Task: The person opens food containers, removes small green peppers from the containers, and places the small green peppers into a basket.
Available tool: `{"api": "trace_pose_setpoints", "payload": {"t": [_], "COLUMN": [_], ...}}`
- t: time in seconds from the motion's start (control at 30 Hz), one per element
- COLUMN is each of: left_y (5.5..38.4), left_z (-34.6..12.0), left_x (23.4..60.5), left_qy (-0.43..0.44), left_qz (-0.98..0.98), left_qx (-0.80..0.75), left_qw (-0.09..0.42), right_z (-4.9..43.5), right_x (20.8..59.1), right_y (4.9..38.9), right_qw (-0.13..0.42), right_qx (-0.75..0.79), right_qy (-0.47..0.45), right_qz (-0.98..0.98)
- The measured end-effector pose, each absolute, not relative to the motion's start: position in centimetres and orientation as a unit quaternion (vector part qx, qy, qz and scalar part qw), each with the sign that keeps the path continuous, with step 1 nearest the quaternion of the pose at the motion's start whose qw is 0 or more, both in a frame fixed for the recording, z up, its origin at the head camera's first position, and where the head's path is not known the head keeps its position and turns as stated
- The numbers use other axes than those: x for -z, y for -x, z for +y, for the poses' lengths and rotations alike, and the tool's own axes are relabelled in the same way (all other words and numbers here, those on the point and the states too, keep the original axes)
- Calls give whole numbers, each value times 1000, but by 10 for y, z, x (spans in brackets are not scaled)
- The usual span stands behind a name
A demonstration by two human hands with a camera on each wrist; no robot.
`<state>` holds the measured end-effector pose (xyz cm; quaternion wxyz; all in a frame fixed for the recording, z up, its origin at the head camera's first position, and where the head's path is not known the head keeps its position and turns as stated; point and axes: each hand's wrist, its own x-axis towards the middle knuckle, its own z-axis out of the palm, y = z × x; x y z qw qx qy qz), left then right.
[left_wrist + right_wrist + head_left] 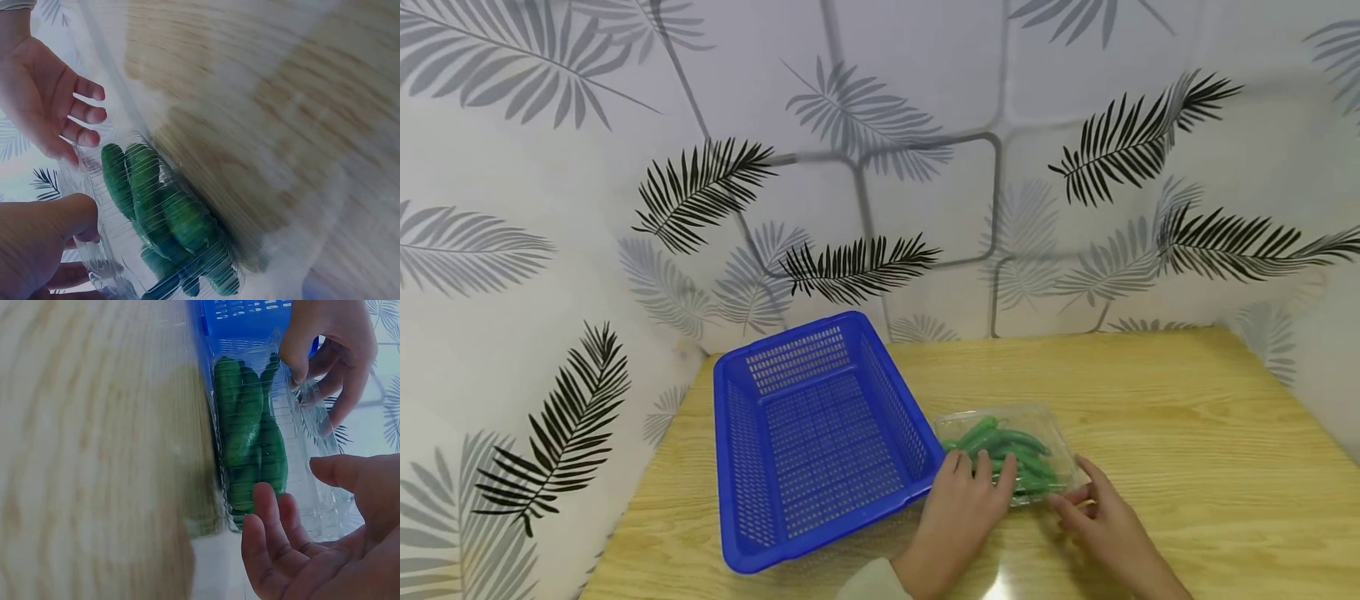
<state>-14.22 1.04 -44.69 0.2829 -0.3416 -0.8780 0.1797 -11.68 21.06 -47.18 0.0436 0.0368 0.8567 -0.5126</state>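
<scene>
A clear plastic box [1064,448] lies on the table, just right of the blue basket. Inside it are several long green vegetables [147,190] that look like small cucumbers. My left hand [964,508] reaches over the box's near left part; in the right wrist view its thumb and curled fingers pinch the rim of the box. At the near right corner is my right hand [1101,521], its fingers loosely bent and spread, the fingertips against or very close to the box [300,469]. Whether the lid is fastened cannot be made out.
A blue perforated plastic basket [887,500] stands to the left, with nothing in it. The wood-grain table [1210,433] meets a wall [925,200] printed with leaves at the back and along both sides.
</scene>
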Motion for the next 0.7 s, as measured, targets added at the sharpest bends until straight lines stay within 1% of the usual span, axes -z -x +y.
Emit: {"api": "trace_pose_setpoints", "payload": {"t": [0.17,0.43,0.5,0.6,0.7], "left_y": [139,136,137,142,149], "left_z": [15,18,18,15,11], "left_x": [446,442,439,430,415], "left_qy": [339,326,330,330,338], "left_qz": [-885,-892,-887,-876,-866], "left_qx": [-173,-159,-154,-131,-73], "left_qw": [269,271,284,326,360], "right_z": [211,215,216,219,225], "right_x": [474,470,469,468,466], "right_y": [116,117,116,115,112], "right_qw": [50,62,62,48,46], "right_qx": [540,547,538,512,476], "right_qy": [-54,-70,-73,-70,-72], "right_qz": [838,832,838,855,875]}}
